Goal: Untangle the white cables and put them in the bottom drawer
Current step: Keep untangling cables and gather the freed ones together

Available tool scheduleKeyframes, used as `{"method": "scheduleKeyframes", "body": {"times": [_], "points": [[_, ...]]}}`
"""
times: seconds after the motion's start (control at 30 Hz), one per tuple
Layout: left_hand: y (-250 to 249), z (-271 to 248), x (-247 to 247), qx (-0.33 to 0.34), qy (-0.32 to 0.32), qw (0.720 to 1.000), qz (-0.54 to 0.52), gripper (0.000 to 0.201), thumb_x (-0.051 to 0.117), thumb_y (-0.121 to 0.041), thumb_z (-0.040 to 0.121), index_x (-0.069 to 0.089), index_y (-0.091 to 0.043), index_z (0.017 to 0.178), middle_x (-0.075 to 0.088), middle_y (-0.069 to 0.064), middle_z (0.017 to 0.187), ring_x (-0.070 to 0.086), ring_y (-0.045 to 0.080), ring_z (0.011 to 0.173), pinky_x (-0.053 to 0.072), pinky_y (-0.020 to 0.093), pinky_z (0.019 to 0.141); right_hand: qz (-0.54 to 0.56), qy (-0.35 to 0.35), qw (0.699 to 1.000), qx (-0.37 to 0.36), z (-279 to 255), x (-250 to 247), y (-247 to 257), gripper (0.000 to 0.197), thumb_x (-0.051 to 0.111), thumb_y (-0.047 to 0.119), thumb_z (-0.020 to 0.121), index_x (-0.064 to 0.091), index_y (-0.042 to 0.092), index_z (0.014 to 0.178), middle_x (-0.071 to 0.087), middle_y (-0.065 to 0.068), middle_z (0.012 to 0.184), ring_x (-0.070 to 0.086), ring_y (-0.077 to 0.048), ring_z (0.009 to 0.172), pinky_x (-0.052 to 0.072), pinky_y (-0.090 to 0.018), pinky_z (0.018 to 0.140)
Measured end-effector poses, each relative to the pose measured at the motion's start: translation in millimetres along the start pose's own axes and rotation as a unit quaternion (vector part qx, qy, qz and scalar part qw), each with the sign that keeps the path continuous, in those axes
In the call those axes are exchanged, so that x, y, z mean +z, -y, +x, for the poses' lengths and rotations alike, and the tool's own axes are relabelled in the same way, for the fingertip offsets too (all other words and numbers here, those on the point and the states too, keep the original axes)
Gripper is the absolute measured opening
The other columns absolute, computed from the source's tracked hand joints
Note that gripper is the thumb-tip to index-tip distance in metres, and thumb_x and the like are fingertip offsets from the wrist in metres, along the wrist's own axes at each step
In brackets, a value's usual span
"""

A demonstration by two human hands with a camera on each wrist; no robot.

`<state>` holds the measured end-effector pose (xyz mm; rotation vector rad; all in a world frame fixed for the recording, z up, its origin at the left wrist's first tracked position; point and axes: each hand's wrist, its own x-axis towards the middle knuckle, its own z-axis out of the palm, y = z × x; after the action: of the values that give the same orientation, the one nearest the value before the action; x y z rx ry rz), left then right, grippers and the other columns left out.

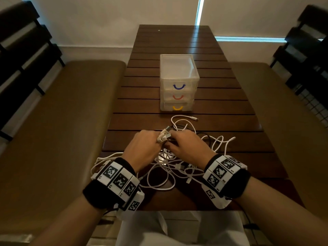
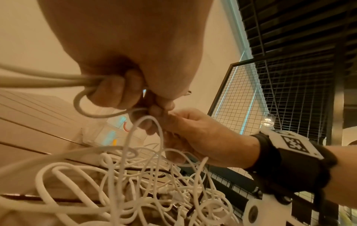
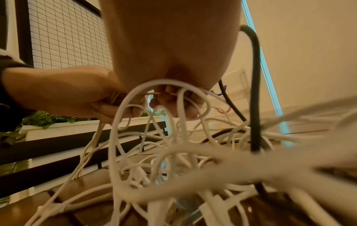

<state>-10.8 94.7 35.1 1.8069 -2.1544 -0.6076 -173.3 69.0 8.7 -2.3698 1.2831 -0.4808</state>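
Both sets of fingers are curled tight. The left hand (image 1: pixel 142 148) has closed round a small bunch of white cables (image 1: pixel 165 172), with a few plug ends (image 1: pixel 164 134) poking out above its knuckles; from the left wrist view the strands run out of that fist and loop back under it. The right hand (image 1: pixel 188 148), knuckle to knuckle with the left, pinches and hooks several strands of the same bunch.

Just below and behind the fingers, toward the person, the rest of the tangle lies heaped on the slatted table (image 1: pixel 230 121), with loops trailing out to either side of the wrists. A black cable (image 3: pixel 255 91) threads through the white ones right by the right hand's fingers.

Beyond the fingertips stands the clear drawer unit (image 1: pixel 178 82), its bottom drawer (image 1: pixel 177 106), the one with the yellow handle, closed.

To my eye, the danger is pulling the hands apart hard: that would likely cinch the knots, drag the black lead along, or sweep loose loops off the table edge.
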Motion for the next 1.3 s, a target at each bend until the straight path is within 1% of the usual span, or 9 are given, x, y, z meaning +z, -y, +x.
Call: {"method": "scheduleKeyframes", "body": {"times": [0.2,0.37,0.43,0.57,0.67,0.87,0.97,1.17,1.3], "points": [[10,0,-4,0.106,-0.106,0.988,0.026,0.02,0.048,-0.029,0.1,0.061,-0.021,0.087,0.057,-0.008,0.082,0.054,0.009,0.071,0.039,0.024,0.066,0.003,-0.022,0.999,-0.037,-4,-2,4,0.028,0.05,0.042,0.099,0.06,0.017,0.098,0.064,0.004,0.082,0.057,-0.01,0.07,0.048,-0.029,0.065],[5,1,-23,0.043,-0.203,0.962,-0.179,0.037,0.038,-0.039,0.102,0.049,-0.033,0.068,0.049,-0.01,0.063,0.042,0.005,0.053,0.034,0.018,0.053,0.035,0.003,0.999,0.035,-3,-8,-9,0.037,0.038,0.044,0.103,0.056,0.017,0.084,0.057,0.007,0.065,0.053,-0.007,0.057,0.038,-0.026,0.056],[7,8,-34,-0.017,-0.237,0.898,-0.37,0.038,0.041,-0.042,0.101,0.047,-0.03,0.065,0.048,-0.011,0.06,0.04,0.006,0.052,0.035,0.023,0.052,-0.009,0.03,0.999,0.038,-3,-9,-13,0.043,0.034,0.045,0.103,0.06,0.015,0.086,0.061,0.002,0.07,0.057,-0.015,0.063,0.044,-0.032,0.061],[21,16,-55,-0.081,-0.278,0.665,-0.689,0.037,0.042,-0.035,0.103,0.045,-0.02,0.069,0.043,-0.009,0.056,0.028,0.003,0.04,0.022,0.016,0.037,-0.019,0.069,0.997,0.024,-8,-4,-12,0.044,0.03,0.053,0.101,0.054,0.017,0.095,0.062,-0.001,0.075,0.057,-0.016,0.067,0.047,-0.036,0.063],[27,12,-58,-0.084,-0.261,0.62,-0.735,0.039,0.036,-0.041,0.103,0.05,-0.018,0.075,0.05,-0.006,0.061,0.039,0.007,0.042,0.034,0.019,0.041,0.031,0.049,0.998,0.034,-10,-3,-13,0.048,0.023,0.061,0.097,0.049,0.02,0.098,0.061,0.001,0.072,0.056,-0.013,0.064,0.04,-0.033,0.059],[8,3,-34,-0.041,-0.182,0.784,-0.592,0.034,0.034,-0.032,0.105,0.058,-0.013,0.119,0.071,0.005,0.112,0.073,0.018,0.086,0.059,0.025,0.072,-0.022,0.072,0.997,0.012,-10,-4,-1,0.043,0.019,0.053,0.103,0.048,0.022,0.098,0.054,0.004,0.067,0.052,-0.015,0.063,0.044,-0.037,0.063],[13,7,-24,-0.08,-0.176,0.878,-0.438,0.035,0.038,-0.034,0.104,0.058,-0.017,0.126,0.065,-0.004,0.116,0.072,0.008,0.079,0.054,0.015,0.064,-0.045,0.062,0.996,0.041,-7,-4,-1,0.041,0.021,0.05,0.104,0.047,0.019,0.1,0.05,0.004,0.066,0.05,-0.019,0.063,0.037,-0.035,0.061],[44,3,-36,-0.16,-0.244,0.897,-0.334,0.023,0.039,-0.013,0.104,0.054,-0.018,0.121,0.065,0.007,0.11,0.072,0.011,0.072,0.059,0.026,0.065,-0.096,0.073,0.989,0.086,-9,-8,-14,0.041,0.022,0.046,0.105,0.051,0.016,0.104,0.061,-0.004,0.081,0.06,-0.027,0.078,0.047,-0.039,0.07],[33,-9,-36,-0.003,-0.235,0.942,-0.239,0.039,0.04,-0.007,0.101,0.055,-0.022,0.134,0.062,-0.007,0.122,0.062,0.0,0.103,0.052,0.02,0.086,-0.13,0.128,0.98,0.081,-2,-7,-6,0.045,0.024,0.047,0.105,0.056,0.016,0.108,0.065,-0.013,0.098,0.062,-0.032,0.093,0.05,-0.042,0.08]]}}
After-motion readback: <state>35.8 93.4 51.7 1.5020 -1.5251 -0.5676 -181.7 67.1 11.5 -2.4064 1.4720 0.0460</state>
